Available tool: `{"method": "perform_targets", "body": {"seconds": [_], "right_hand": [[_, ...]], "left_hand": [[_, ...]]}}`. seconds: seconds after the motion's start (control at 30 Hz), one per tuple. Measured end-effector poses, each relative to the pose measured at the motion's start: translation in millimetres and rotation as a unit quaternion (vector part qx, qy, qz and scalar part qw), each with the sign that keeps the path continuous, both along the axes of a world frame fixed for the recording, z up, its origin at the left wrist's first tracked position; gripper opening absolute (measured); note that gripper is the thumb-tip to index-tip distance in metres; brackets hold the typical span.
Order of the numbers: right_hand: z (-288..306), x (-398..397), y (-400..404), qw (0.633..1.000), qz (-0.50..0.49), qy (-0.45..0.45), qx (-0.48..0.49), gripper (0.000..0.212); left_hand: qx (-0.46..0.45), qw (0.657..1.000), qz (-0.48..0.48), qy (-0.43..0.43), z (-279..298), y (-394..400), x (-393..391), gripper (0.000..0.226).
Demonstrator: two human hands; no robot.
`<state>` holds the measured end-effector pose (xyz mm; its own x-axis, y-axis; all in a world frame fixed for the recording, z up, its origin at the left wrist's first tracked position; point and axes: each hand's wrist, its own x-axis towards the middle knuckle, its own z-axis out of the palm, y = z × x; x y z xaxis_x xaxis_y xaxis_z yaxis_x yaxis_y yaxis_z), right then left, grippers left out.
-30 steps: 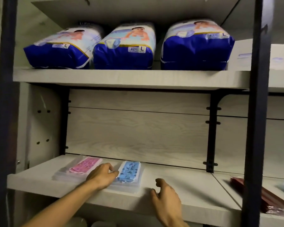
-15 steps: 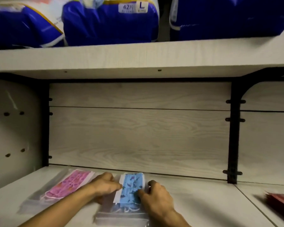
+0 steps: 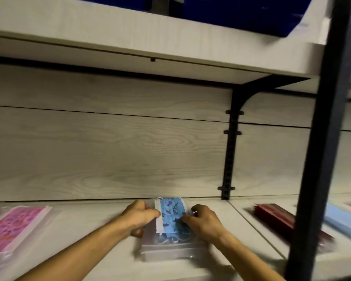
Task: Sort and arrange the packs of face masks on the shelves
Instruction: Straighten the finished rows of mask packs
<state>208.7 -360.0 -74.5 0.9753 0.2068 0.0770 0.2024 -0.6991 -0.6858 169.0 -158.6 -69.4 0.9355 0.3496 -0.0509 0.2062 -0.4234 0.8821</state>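
Blue mask pack (image 3: pixel 171 218) in both hands' grip

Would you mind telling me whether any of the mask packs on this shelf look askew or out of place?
Yes: the pink mask pack at the far left lies at a slant to the shelf edge. The blue mask pack, gripped by the left hand and right hand, sits straighter.

Blue patterned mask pack (image 3: pixel 171 218) flat mid-shelf, pink pack (image 3: pixel 14 226) far left
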Motion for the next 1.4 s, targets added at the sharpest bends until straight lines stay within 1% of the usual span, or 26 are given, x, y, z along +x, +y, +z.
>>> {"method": "perform_targets", "body": {"seconds": [0.1,0.17,0.27,0.33,0.4,0.43,0.5,0.57,0.63,0.7,0.8,0.87,0.97,1.03,1.07,1.13,1.2,1.27,1.3,1.4], "right_hand": [[6,1,-33,0.999,-0.034,0.004,-0.008,0.040],[8,0,-49,0.999,-0.043,0.006,-0.016,0.040],[12,-4,-62,0.999,-0.027,0.010,-0.031,0.036],[15,-7,-65,0.998,-0.020,0.008,-0.052,0.039],[21,-11,-62,0.996,-0.033,-0.002,-0.080,0.048],[25,-15,-57,0.994,-0.044,-0.024,-0.102,0.050],[32,-24,-39,0.983,-0.053,-0.107,-0.142,0.047],[38,-38,-8,0.975,-0.018,-0.176,-0.131,0.047],[40,-55,32,0.976,0.035,-0.196,-0.089,0.052],[38,-71,77,0.980,0.090,-0.170,-0.051,0.055],[28,-90,144,0.982,0.161,-0.095,-0.014,0.058],[20,-99,182,0.980,0.193,-0.048,-0.003,0.060],[12,-113,221,0.977,0.212,-0.004,-0.006,0.058],[10,-119,238,0.978,0.209,0.015,0.001,0.058],[9,-121,246,0.978,0.207,0.021,0.009,0.055],[9,-127,261,0.976,0.209,0.040,0.039,0.042],[9,-133,277,0.974,0.210,0.054,0.060,0.040],[9,-139,293,0.973,0.210,0.060,0.068,0.041],[10,-143,299,0.973,0.209,0.060,0.072,0.038],[12,-149,314,0.976,0.203,0.052,0.059,0.035]], "left_hand": [[-0.037,0.999,-0.021,-0.016,-3,-34,12,0.015],[-0.061,0.997,-0.040,-0.011,-3,-50,16,0.018],[-0.119,0.992,-0.050,0.015,1,-59,15,0.021],[-0.132,0.989,-0.058,0.019,3,-58,12,0.017],[-0.108,0.993,-0.044,0.009,5,-49,6,0.011],[-0.092,0.995,-0.032,-0.001,6,-40,4,0.013],[-0.053,0.998,-0.014,-0.017,6,-17,2,0.021],[-0.011,1.000,-0.002,-0.021,8,11,-4,0.024],[0.028,0.999,0.016,-0.025,15,42,-18,0.020],[0.079,0.996,0.037,-0.034,25,81,-36,0.016],[0.184,0.979,0.083,-0.021,38,144,-70,0.015],[0.214,0.969,0.120,-0.003,46,182,-101,0.013],[0.207,0.961,0.183,0.020,44,234,-142,0.021],[0.197,0.954,0.224,0.024,40,261,-163,0.025],[0.198,0.952,0.232,0.031,39,271,-171,0.025],[0.171,0.958,0.220,0.069,37,284,-185,0.031],[0.125,0.964,0.192,0.133,35,295,-198,0.046],[0.095,0.966,0.177,0.160,28,312,-205,0.056],[0.087,0.966,0.181,0.164,26,319,-207,0.055],[0.058,0.971,0.175,0.154,31,318,-211,0.038]]}}
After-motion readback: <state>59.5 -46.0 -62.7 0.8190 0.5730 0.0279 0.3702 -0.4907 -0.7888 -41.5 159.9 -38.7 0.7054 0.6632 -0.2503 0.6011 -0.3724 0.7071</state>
